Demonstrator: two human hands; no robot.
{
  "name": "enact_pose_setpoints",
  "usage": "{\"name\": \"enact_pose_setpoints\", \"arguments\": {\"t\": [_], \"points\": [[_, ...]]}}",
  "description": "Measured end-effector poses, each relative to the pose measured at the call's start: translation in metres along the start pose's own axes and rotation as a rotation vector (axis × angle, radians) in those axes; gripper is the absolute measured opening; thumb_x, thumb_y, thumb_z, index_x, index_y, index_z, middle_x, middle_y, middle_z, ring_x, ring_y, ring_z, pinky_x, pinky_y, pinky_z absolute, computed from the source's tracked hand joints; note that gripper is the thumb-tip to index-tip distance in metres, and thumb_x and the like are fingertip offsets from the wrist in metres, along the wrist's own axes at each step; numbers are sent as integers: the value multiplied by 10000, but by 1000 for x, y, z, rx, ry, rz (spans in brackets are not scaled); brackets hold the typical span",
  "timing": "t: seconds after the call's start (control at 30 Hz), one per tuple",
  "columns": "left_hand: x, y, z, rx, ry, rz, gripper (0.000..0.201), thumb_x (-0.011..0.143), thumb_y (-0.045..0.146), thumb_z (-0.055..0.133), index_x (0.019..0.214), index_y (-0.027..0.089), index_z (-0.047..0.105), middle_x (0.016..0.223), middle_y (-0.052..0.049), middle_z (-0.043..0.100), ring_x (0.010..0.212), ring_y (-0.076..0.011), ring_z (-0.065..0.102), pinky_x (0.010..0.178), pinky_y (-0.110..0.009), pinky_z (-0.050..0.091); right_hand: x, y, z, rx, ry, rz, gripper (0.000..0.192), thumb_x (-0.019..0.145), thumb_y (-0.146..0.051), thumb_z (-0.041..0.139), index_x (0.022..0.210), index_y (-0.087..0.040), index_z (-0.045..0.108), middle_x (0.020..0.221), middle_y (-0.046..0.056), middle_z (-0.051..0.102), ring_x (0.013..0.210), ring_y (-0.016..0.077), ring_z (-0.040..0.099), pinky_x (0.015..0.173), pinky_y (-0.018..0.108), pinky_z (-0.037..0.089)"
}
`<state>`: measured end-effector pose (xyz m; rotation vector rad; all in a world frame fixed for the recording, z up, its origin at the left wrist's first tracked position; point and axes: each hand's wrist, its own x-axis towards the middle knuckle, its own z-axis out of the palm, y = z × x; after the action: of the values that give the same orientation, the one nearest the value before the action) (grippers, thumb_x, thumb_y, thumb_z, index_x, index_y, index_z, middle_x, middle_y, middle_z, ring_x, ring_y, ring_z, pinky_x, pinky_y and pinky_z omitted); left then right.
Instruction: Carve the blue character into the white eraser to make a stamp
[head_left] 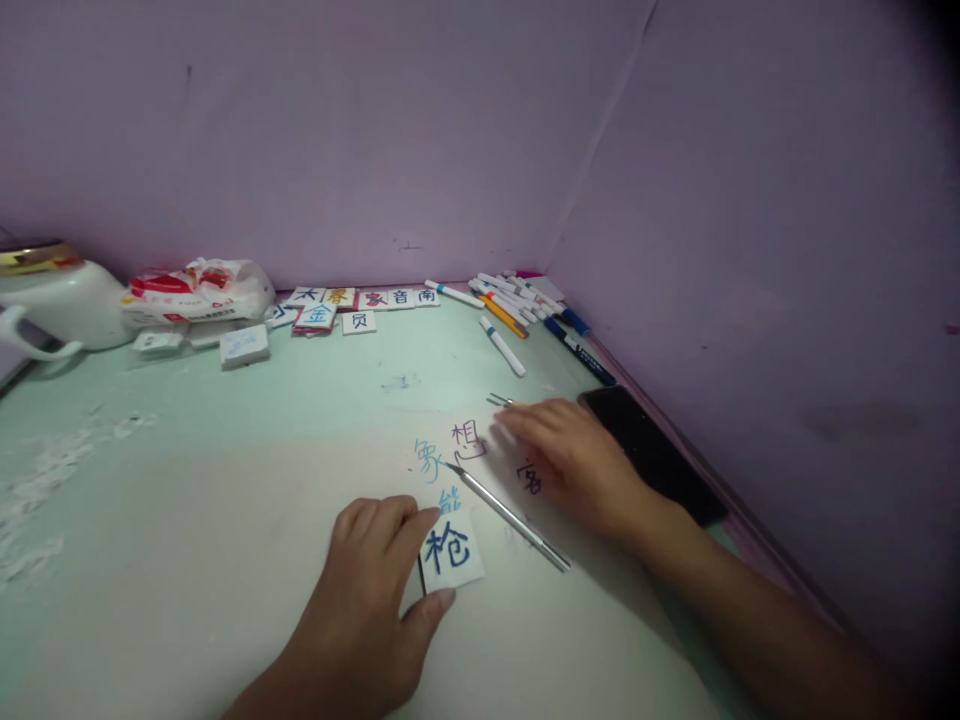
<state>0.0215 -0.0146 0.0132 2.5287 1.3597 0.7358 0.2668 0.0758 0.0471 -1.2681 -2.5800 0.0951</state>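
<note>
Between the thumb and fingers of my left hand [375,590], a square white card [454,560] with a dark blue handwritten character is gripped by its edges near the table top. My right hand [577,465] is to the right, fingers stretched loosely leftward. Just beyond its fingers a thin two-pronged metal tip [498,399] sticks out; the rest of that tool is hidden. A silver craft knife [514,520] lies slantwise between the hands, blade toward the upper left. Around it, characters in light blue and purple are written on the table [187,560].
Along the back wall stand several character cards [358,323], a tissue pack [199,292] and a white mug [67,310]. Several markers [502,347] are piled in the corner. A black phone [652,455] lies by the right wall, partly behind my right arm.
</note>
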Motion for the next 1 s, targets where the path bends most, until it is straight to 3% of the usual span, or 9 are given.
{"name": "enact_pose_setpoints", "arguments": {"t": [0.1, 0.37, 0.47, 0.53, 0.63, 0.8, 1.0], "points": [[3, 2, -2, -31, -5, -12, 437, 781, 198, 581, 1195, 135, 459, 1088, -133, 483, 971, -299, 455, 841, -529, 415, 8, 14, 4, -91, 7, 239, 266, 864, -169, 541, 1100, -164, 663, 1087, 104, 685, 981, 270, 593, 857, 396, 458], [5, 7, -7, -81, -26, -73, 403, 781, 204, 576, 1167, 135, 485, 1070, -135, 527, 953, -289, 488, 847, -539, 418, 16, 27, 20, -103, 44, 298, 235, 908, -170, 438, 922, -138, 670, 937, 130, 678, 880, 279, 587, 759, 393, 461], [4, 8, -6, -98, -28, -77, 404, 773, 186, 581, 1162, 132, 487, 1064, -137, 531, 950, -288, 493, 849, -538, 411, 5, 13, 10, -35, 67, 257, 233, 927, -198, 413, 971, -158, 638, 909, 100, 681, 834, 241, 619, 730, 356, 478], [5, 9, -7, -114, -30, -83, 415, 765, 172, 582, 1166, 130, 484, 1060, -136, 528, 945, -285, 492, 854, -536, 402, -6, -1, -1, 196, 104, 137, 233, 933, -202, 408, 1043, -170, 610, 930, 89, 676, 829, 211, 633, 708, 318, 484], [6, 11, -11, -132, -77, -99, 462, 735, 143, 593, 1184, 140, 481, 1064, -123, 521, 952, -279, 486, 878, -529, 385, -20, -21, -16, 369, -68, 22, 234, 936, -200, 405, 995, -191, 631, 843, 57, 648, 698, 163, 610, 614, 269, 458], [11, 16, -20, -186, -203, -108, 489, 682, 125, 624, 1155, 180, 510, 1063, -89, 530, 967, -270, 483, 896, -501, 383, -30, -31, -21, 319, -175, -92, 202, 930, -251, 488, 967, -210, 682, 732, 17, 593, 586, 124, 564, 525, 234, 377], [12, 15, -19, -155, -199, -80, 436, 723, 177, 626, 1143, 176, 513, 1050, -88, 552, 939, -264, 484, 888, -505, 372, -35, -37, -16, 252, -155, -111, 142, 916, -243, 517, 885, -209, 652, 693, -9, 603, 551, 112, 552, 508, 238, 326]]}}
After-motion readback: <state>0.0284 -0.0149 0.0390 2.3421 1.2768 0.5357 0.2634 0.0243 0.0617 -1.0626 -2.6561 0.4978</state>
